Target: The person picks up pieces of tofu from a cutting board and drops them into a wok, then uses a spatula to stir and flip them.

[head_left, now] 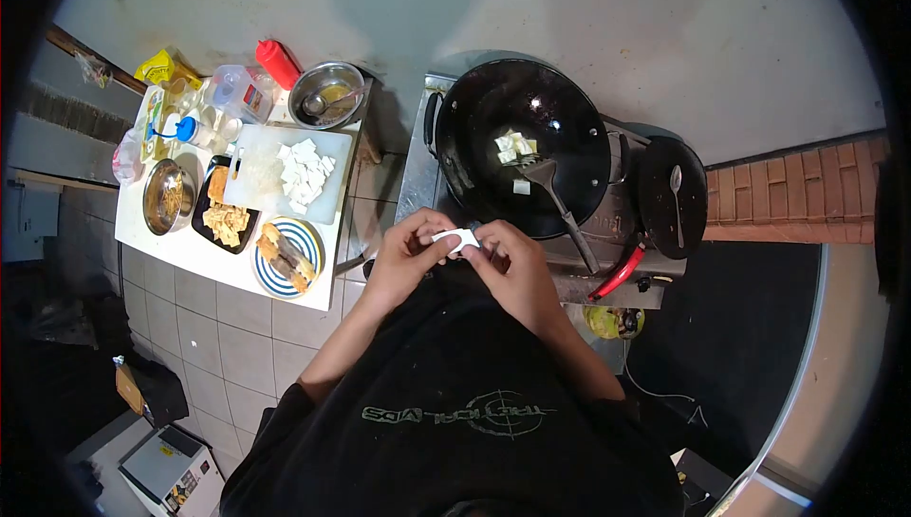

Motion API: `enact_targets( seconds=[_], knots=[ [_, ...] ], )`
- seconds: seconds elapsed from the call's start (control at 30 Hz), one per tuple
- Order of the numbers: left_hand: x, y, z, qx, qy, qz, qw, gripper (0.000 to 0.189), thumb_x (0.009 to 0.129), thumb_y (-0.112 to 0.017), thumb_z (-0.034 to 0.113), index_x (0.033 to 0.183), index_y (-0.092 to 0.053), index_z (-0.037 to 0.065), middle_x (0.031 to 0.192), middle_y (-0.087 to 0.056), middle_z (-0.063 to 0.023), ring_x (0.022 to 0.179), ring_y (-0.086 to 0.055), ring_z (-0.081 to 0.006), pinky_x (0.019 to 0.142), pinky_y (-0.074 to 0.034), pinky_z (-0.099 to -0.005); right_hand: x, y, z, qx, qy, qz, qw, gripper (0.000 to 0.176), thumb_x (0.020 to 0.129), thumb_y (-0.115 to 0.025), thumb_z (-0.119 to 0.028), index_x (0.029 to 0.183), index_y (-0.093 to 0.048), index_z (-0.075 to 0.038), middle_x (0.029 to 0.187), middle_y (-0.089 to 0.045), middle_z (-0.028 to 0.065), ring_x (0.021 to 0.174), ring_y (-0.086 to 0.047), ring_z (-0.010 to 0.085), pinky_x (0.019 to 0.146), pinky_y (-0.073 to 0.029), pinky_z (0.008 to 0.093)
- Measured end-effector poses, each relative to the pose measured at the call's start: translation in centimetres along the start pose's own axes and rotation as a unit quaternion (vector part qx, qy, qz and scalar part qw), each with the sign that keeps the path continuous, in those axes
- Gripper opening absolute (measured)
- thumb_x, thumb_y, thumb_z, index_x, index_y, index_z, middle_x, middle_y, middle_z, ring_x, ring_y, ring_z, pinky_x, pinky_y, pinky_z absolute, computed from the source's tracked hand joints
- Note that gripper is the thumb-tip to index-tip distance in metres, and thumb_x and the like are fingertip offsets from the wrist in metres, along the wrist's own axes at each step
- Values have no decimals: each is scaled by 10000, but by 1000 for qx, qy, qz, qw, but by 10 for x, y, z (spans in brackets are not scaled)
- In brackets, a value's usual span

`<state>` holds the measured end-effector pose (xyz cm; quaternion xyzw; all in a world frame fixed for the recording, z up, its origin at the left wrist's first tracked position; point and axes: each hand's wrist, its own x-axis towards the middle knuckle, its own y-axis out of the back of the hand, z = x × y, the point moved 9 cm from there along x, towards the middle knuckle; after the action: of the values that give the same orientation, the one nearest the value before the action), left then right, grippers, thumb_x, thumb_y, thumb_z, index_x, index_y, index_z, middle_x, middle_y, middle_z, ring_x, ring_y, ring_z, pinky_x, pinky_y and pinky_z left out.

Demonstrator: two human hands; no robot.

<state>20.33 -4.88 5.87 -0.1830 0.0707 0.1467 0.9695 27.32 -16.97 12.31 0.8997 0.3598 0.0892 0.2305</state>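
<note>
- Now both hands meet in front of the chest, just short of the stove's near edge.
- The left hand has its fingers curled in narrow, with thumb and fingertips pinching the left end of a small white piece.
- The right hand is bent the same way, its fingertips closed on the other end of that piece, so the two hands nearly touch.
- The small white piece is held in the air between the hands, near the front rim of the wok; what it is cannot be told.
- A black wok sits on the stove just beyond the hands, with a few white cubes lying in it.
- A slotted spatula rests in the wok beside the cubes, its handle running out over the rim toward the right.
- A round black lid lies right of the wok, with a spoon on top of it.
- To the left, well apart from the hands, stands a white table.
- On it a cutting board carries cut white squares.
- A steel bowl and a red bottle stand behind the board.
- A striped plate and a black tray of fried pieces sit at the front.
</note>
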Motion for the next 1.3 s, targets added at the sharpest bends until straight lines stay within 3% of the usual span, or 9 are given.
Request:
enact_targets(
  seconds=[0.07, 0.4, 0.57, 0.7, 0.73, 0.9, 1.07, 1.2, 1.3],
  knots=[
    [0, -5, 1, -11, -5, -11, 1000, 143, 935, -643, 62, 1059, -597, 7, 912, -658, -40, 771, -601, -80, 672, -483, -223, 1, -1, 16, 47, -64, -20, 997, 160, 875, -706, -110, 931, -595, -10, 745, -558, 50, 580, -491, 93, 535, -382, 261],
    [2, -11, -3, -2, -12, 5, 1000, 198, 999, -559, 136, 1080, -633, -29, 890, -672, -62, 785, -612, -94, 728, -499, -238, 0, 15, 19, 70, -53, -24, 996, 99, 882, -678, -60, 865, -602, 0, 727, -577, 34, 592, -498, 72, 536, -380, 244],
    [0, -9, -6, 1, -6, 51, 999, 170, 975, -591, 121, 1082, -645, 0, 831, -664, -57, 767, -598, -105, 738, -474, -243, 5, 78, 16, 8, 43, 82, 996, 73, 911, -634, -75, 880, -636, -9, 764, -587, 39, 630, -533, 89, 554, -407, 247],
    [-2, -6, -10, -4, 10, 60, 998, 161, 959, -615, 81, 1088, -628, -15, 937, -652, -56, 776, -608, -95, 704, -483, -232, 42, 149, 63, -208, -6, 149, 967, 113, 867, -662, -131, 898, -673, -24, 834, -639, 141, 752, -644, 321, 654, -493, 388],
    [-2, -8, -9, -3, 7, 57, 998, 161, 959, -615, 81, 1088, -628, -15, 937, -651, -56, 776, -608, -95, 704, -483, -232, 50, 159, 76, -209, -5, 153, 966, 113, 867, -662, -131, 898, -673, -24, 834, -639, 141, 752, -644, 321, 654, -493, 388],
    [-7, -8, -9, -4, 5, 103, 995, 160, 923, -649, 44, 1063, -579, 8, 967, -608, -59, 738, -603, -99, 653, -478, -236, 83, 154, 131, -360, -64, 49, 929, 134, 804, -708, -198, 854, -704, -74, 898, -667, 170, 881, -657, 366, 741, -518, 476],
    [-14, -11, -8, -5, 0, 124, 992, 120, 916, -650, 24, 1007, -573, 6, 949, -582, -61, 734, -606, -107, 651, -472, -239, 104, 140, 160, -364, -137, -14, 921, 164, 784, -731, -204, 884, -708, -76, 940, -682, 208, 944, -657, 375, 789, -527, 472],
    [-15, -14, -8, 0, -8, 127, 992, 115, 924, -648, 35, 1009, -580, -2, 939, -591, -63, 751, -617, -114, 664, -478, -238, 106, 150, 141, -376, -22, 85, 922, 270, 833, -733, -268, 975, -678, -45, 744, -656, 192, 723, -653, 359, 643, -504, 450],
    [-14, -15, -8, 6, -3, 117, 993, 118, 929, -643, 38, 1023, -584, -4, 931, -597, -62, 766, -625, -115, 673, -485, -240, 79, 160, 87, -254, -2, 90, 963, 227, 859, -720, -241, 968, -665, -50, 662, -576, 104, 558, -541, 218, 540, -423, 350]
  ],
)
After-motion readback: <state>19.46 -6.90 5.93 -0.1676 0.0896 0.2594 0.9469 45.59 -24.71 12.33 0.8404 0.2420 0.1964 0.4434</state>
